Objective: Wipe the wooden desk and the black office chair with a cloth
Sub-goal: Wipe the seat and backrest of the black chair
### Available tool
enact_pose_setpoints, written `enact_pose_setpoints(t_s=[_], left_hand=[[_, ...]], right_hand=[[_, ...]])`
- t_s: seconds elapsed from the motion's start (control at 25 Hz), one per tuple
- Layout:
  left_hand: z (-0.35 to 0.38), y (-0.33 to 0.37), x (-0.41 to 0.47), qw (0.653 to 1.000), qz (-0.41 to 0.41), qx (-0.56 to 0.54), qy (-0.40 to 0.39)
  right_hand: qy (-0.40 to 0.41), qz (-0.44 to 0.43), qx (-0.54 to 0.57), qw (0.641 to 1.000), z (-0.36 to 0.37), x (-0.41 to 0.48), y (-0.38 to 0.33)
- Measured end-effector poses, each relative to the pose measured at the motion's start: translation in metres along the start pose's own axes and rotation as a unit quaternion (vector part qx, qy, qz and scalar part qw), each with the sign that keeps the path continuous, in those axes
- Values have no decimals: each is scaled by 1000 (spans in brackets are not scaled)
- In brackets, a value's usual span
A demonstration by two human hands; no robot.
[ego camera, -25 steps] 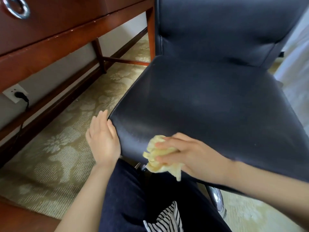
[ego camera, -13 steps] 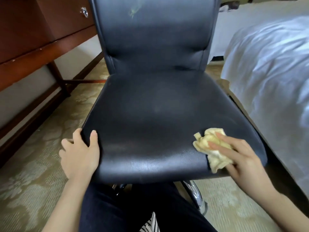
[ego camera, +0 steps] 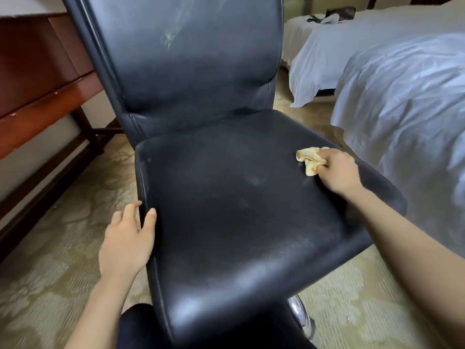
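While right hand (ego camera: 337, 172) pinches cloth (ego camera: 310, 158), chair (ego camera: 226, 210) beneath

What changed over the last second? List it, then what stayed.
The right hand swept the yellow cloth from the seat's front edge across to its right side, then farther back. The left hand keeps holding the black office chair by its left seat edge.

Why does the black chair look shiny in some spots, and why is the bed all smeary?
Head view: daylight glints off the chair seat's front edge and backrest, giving pale glare patches. The bed and carpet edges are streaked by motion blur. The wide lens bends the wooden desk at the frame's side. The right hand gripping the cloth stays fairly sharp.
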State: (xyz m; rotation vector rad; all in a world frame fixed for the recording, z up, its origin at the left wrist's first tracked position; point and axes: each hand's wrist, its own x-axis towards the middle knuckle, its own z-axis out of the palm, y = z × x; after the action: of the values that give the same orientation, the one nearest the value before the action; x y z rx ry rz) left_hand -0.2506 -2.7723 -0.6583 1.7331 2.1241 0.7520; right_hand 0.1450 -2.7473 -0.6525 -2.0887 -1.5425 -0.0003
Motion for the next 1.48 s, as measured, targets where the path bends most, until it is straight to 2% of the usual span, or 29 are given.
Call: enact_pose_setpoints(t_s=[0.08, 0.24, 0.32, 0.44, 0.56, 0.72, 0.84, 0.96, 1.12, 1.28, 1.36, 1.48], left_hand=[[1, -1, 7, 1000, 3, -13, 3], [6, 5, 28, 999, 28, -23, 24], [9, 11, 44, 998, 26, -43, 26], [14, 18, 68, 995, 9, -97, 22], [24, 23, 84, 990, -18, -139, 8], [38, 24, 85, 982, -35, -183, 24], [43, 21, 87, 978, -18, -205, 38], [47, 17, 88, 972, -5, -229, 59], [49, 13, 93, 978, 15, -188, 88], [48, 4, 88, 991, 26, -122, 50], [49, 8, 81, 993, 11, -112, 27], [55, 11, 64, 991, 11, -124, 40]], right_hand=[[-27, -35, 9, 999, 15, 4, -29], [-59, -213, 99, 970, 29, -20, -100], [-99, -300, 125, 941, 29, -41, -122], [-195, -437, 138, 867, 28, -73, -123], [-270, -477, 155, 821, 26, -49, -125], [-311, -484, 156, 803, 56, 8, -172], [-290, -503, 154, 799, 96, 41, -217], [-247, -493, 137, 823, 136, 69, -270], [-234, -459, 111, 850, 167, 77, -316], [-238, -487, 65, 838, 147, 63, -298], [-231, -461, 65, 854, 134, 52, -277], [-217, -405, 93, 883, 123, 18, -250]])
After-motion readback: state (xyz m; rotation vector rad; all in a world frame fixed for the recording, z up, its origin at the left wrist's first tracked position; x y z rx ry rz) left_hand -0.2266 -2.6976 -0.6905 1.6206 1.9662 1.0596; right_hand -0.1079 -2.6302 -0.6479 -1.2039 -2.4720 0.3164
